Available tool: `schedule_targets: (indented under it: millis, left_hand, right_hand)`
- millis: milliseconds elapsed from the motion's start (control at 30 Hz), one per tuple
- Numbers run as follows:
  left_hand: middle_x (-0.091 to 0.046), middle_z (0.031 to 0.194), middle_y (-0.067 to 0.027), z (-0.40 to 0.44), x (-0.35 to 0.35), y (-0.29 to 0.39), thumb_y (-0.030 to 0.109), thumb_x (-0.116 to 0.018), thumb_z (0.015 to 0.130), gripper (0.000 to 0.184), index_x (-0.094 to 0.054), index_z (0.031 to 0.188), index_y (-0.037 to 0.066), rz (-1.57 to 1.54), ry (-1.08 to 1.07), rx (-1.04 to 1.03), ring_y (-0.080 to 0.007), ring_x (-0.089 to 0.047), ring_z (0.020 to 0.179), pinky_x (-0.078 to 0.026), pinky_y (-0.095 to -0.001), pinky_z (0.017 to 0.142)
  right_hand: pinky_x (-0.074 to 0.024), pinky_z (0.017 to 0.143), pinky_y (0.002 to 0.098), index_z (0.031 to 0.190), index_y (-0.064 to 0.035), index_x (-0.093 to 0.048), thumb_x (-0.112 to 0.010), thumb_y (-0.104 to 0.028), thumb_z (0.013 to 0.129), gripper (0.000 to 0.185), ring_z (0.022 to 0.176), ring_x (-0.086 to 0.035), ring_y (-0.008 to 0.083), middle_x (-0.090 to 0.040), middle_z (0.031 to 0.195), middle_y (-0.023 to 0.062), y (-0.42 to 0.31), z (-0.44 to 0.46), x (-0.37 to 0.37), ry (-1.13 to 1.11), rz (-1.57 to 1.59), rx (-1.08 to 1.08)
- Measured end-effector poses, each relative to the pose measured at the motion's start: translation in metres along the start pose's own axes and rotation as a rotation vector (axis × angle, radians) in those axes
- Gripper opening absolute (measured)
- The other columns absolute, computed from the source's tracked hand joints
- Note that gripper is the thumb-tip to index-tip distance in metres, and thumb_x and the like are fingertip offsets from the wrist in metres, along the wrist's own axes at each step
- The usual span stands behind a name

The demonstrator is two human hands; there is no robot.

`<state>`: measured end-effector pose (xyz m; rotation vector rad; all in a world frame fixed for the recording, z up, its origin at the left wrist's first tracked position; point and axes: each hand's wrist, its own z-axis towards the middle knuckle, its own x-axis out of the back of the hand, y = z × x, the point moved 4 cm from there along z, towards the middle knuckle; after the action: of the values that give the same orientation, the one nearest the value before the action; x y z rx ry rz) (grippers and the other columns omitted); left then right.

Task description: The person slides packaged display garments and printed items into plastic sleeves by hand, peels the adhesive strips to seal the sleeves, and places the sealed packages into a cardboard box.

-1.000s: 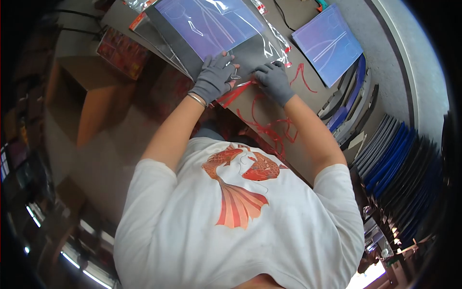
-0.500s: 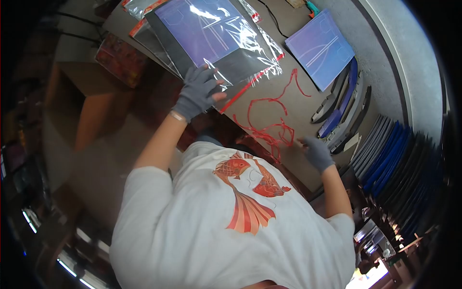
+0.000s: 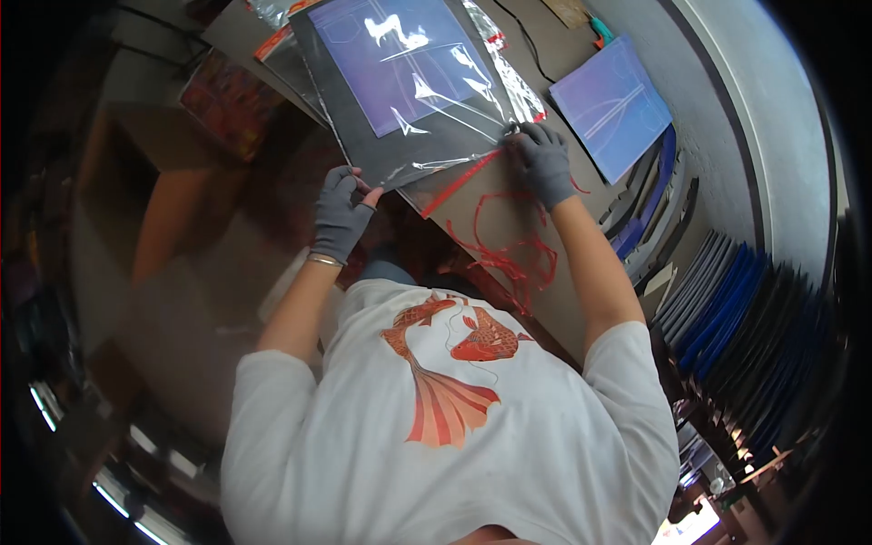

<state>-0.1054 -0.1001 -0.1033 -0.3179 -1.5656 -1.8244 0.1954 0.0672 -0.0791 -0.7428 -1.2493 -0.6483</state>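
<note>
A clear plastic bag (image 3: 454, 141) lies on the table with a dark sheet and a blue-purple printed sheet (image 3: 400, 64) inside, its surface shiny with glare. My left hand (image 3: 341, 216), in a grey fingertip-less glove, pinches the bag's near left corner at the table edge. At the near right corner, my right hand (image 3: 545, 165), gloved alike, has its fingers closed on the bag's edge. A red strip (image 3: 459, 184) shows beneath the bag between my hands. More bags with red edges (image 3: 277, 44) are stacked under it.
Tangled red strips (image 3: 518, 259) lie on the table (image 3: 568, 309) nearest me. Another blue-purple sheet (image 3: 613, 109), curved dark and purple pieces (image 3: 649, 195) and rows of grey, blue and black pieces (image 3: 727, 300) line the right. A cardboard box (image 3: 173, 209) stands left, below the table.
My right hand has moved from beside the red strips up to the bag's right corner. My left hand has slid down from the bag's surface to its near left corner.
</note>
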Motion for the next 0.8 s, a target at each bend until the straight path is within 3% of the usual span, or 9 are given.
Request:
schedule_targets:
  millis: [100,233,333,367,433,467,533,733,800]
  left_hand:
    - [-0.053,0.091,-0.009,0.007,0.001,-0.013,0.01,-0.076,0.067,0.022,-0.057,0.073,0.003,-0.089,-0.035,0.131,-0.0259,-0.054,0.083,-0.047,-0.0334,0.073]
    - [-0.056,0.094,-0.0119,0.016,-0.004,-0.038,0.012,-0.078,0.069,0.041,-0.051,0.097,0.001,-0.188,-0.054,0.445,-0.0239,-0.058,0.087,-0.049,-0.0313,0.075]
    - [-0.058,0.097,-0.0134,0.017,-0.012,-0.05,0.014,-0.078,0.072,0.052,-0.043,0.108,0.0,-0.539,-0.055,0.754,-0.0231,-0.062,0.085,-0.051,-0.0317,0.069]
    - [-0.059,0.099,-0.0139,0.015,-0.017,-0.048,0.015,-0.077,0.074,0.055,-0.039,0.111,-0.001,-0.719,-0.118,0.987,-0.023,-0.064,0.082,-0.052,-0.032,0.065]
    - [-0.059,0.097,-0.0133,0.016,-0.013,-0.039,0.016,-0.077,0.074,0.058,-0.038,0.113,-0.003,-0.714,-0.122,1.054,-0.0226,-0.065,0.08,-0.053,-0.0334,0.065]
    - [-0.059,0.095,-0.0126,0.016,-0.011,-0.036,0.018,-0.077,0.074,0.061,-0.038,0.116,-0.005,-0.709,-0.134,1.129,-0.0221,-0.065,0.077,-0.053,-0.0348,0.066]
    - [-0.06,0.094,-0.011,0.016,-0.009,-0.044,0.021,-0.076,0.075,0.057,-0.042,0.114,-0.003,-0.715,-0.184,1.089,-0.02,-0.065,0.077,-0.052,-0.0336,0.065]
    - [-0.06,0.093,-0.0071,0.031,0.023,-0.019,0.014,-0.069,0.081,0.032,-0.052,0.105,0.001,-0.918,-0.367,1.058,-0.0158,-0.063,0.078,-0.052,-0.0273,0.063]
    - [-0.06,0.094,-0.0062,0.047,0.037,0.014,0.013,-0.067,0.082,0.032,-0.052,0.108,0.001,-0.973,-0.447,0.927,-0.0145,-0.062,0.079,-0.052,-0.0267,0.064]
  right_hand:
    - [-0.0478,0.066,0.0343,0.08,-0.009,-0.065,-0.075,-0.023,0.071,0.02,0.076,-0.062,0.0295,-0.065,0.081,0.0104,0.02,0.031,-0.023,-0.126,0.546,-0.307]
    - [-0.0461,0.062,0.0359,0.083,-0.0043,-0.064,-0.079,-0.03,0.068,0.033,0.069,-0.062,0.0263,-0.066,0.079,0.0136,0.038,0.071,-0.03,-0.473,0.766,-0.625]
    - [-0.0475,0.063,0.0399,0.087,-0.0023,-0.062,-0.072,-0.028,0.076,0.03,0.07,-0.062,0.0287,-0.065,0.082,0.0161,0.02,0.079,-0.014,-0.231,0.451,-0.527]
    - [-0.0487,0.067,0.0429,0.094,-0.0028,-0.059,-0.064,-0.023,0.082,0.024,0.074,-0.061,0.031,-0.063,0.087,0.017,-0.004,0.074,-0.016,0.163,0.165,-0.327]
    - [-0.0461,0.084,0.041,0.106,-0.0032,-0.055,-0.057,-0.021,0.084,0.029,0.1,-0.056,0.0313,-0.058,0.104,0.0152,-0.065,0.057,-0.059,0.044,0.415,0.014]
    - [-0.0388,0.098,0.0408,0.122,-0.0043,-0.049,-0.058,-0.031,0.084,0.047,0.116,-0.049,0.0312,-0.053,0.121,0.0157,-0.13,0.056,-0.027,-0.434,0.531,-0.02]
    - [-0.0273,0.108,0.0418,0.136,-0.0111,-0.04,-0.061,-0.042,0.081,0.066,0.13,-0.036,0.0304,-0.039,0.14,0.0145,-0.178,0.009,-0.039,-0.126,0.36,0.632]
    - [-0.023,0.11,0.0459,0.141,-0.0056,-0.031,-0.062,-0.048,0.08,0.081,0.134,-0.025,0.0408,-0.025,0.147,0.0182,-0.011,0.043,-0.029,-0.167,0.146,-0.068]
    - [-0.0286,0.107,0.0446,0.14,-0.011,-0.034,-0.062,-0.046,0.08,0.075,0.132,-0.028,0.0413,-0.027,0.146,0.0175,-0.018,0.044,0.006,0.095,0.099,0.086]
